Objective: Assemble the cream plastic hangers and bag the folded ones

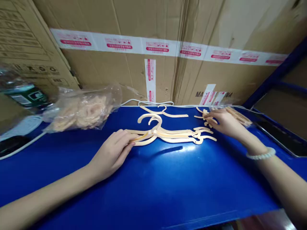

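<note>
My left hand (114,153) is closed on the left arm of a cream plastic clothes hanger (144,137). That hanger overlaps at least one other, their hooks upward and small curved pieces at their right ends. Behind them lies another cream hanger (165,112), flat on the blue table. My right hand (222,121) is at the right, its fingertips pinched on a small cream plastic piece (211,120) among several similar ones. The exact shape of that piece is partly hidden by my fingers.
A clear bag of cream plastic parts (83,111) and a bottle (27,94) stand at the left. A smaller bag (238,116) and a dark phone-like slab (280,137) lie at the right. Taped cardboard boxes (115,70) and a white cable (187,105) run along the back.
</note>
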{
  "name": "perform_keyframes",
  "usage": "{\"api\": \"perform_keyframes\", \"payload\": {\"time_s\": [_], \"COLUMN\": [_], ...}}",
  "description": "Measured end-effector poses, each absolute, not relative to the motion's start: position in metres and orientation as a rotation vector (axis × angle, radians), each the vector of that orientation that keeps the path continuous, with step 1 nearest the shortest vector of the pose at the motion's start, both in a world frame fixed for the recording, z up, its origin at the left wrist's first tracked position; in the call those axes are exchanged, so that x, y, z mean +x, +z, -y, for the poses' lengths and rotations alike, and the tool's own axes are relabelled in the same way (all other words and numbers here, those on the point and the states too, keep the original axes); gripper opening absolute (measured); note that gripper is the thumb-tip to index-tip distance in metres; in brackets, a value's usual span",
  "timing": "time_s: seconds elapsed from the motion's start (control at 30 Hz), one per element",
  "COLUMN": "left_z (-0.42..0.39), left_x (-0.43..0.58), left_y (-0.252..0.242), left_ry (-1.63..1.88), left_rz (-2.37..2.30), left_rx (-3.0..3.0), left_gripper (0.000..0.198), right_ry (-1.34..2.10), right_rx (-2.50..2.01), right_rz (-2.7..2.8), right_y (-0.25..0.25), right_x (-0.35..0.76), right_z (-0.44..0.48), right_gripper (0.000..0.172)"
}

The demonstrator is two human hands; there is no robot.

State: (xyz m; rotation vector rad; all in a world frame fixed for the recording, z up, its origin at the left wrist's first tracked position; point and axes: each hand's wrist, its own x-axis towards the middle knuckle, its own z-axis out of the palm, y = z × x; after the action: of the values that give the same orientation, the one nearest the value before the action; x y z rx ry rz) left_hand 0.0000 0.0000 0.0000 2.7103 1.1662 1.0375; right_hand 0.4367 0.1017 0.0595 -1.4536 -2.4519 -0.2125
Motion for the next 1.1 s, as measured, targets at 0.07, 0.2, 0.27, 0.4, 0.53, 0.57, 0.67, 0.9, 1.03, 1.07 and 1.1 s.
{"api": "perform_keyframes", "payload": {"time_s": [0.07,0.2,0.27,0.4,0.53,0.57,0.67,0.9,1.03,1.07,1.1], "left_z": [0.001,0.001,0.001,0.002,0.002,0.002,0.002,0.001,0.001,0.001,0.001], "left_x": [-0.002,-0.002,-0.002,-0.002,-0.002,-0.002,-0.001,0.000,0.000,0.000,0.000], "left_y": [0.000,-0.001,-0.001,0.001,0.003,0.004,0.005,0.007,0.006,0.006,0.007], "left_ry": [1.045,1.075,1.076,1.067,1.058,1.064,1.086,1.116,1.122,1.123,1.125], "left_rz": [-1.166,-1.161,-1.159,-1.158,-1.163,-1.166,-1.184,-1.174,-1.172,-1.167,-1.162], "left_rx": [2.690,2.657,2.653,2.667,2.679,2.679,2.676,2.694,2.680,2.676,2.673], "left_gripper": [0.021,0.021,0.021,0.020,0.019,0.019,0.018,0.017,0.018,0.019,0.019], "right_ry": [-0.244,-0.270,-0.246,-0.160,-0.065,-0.037,-0.034,0.408,0.499,0.490,0.484], "right_rx": [-1.501,-1.647,-1.766,-1.983,-2.017,-2.002,-1.966,-1.679,-1.436,-1.412,-1.395], "right_rz": [2.406,2.332,2.303,2.218,2.101,2.068,1.964,1.534,1.563,1.588,1.612], "right_y": [0.069,0.077,0.073,0.059,0.056,0.058,0.068,0.078,0.069,0.067,0.066], "right_x": [0.445,0.453,0.453,0.445,0.440,0.439,0.437,0.421,0.410,0.408,0.406], "right_z": [-0.098,-0.095,-0.096,-0.102,-0.105,-0.105,-0.101,-0.085,-0.080,-0.079,-0.079], "right_gripper": [0.031,0.025,0.029,0.042,0.029,0.025,0.014,0.029,0.043,0.045,0.046]}}
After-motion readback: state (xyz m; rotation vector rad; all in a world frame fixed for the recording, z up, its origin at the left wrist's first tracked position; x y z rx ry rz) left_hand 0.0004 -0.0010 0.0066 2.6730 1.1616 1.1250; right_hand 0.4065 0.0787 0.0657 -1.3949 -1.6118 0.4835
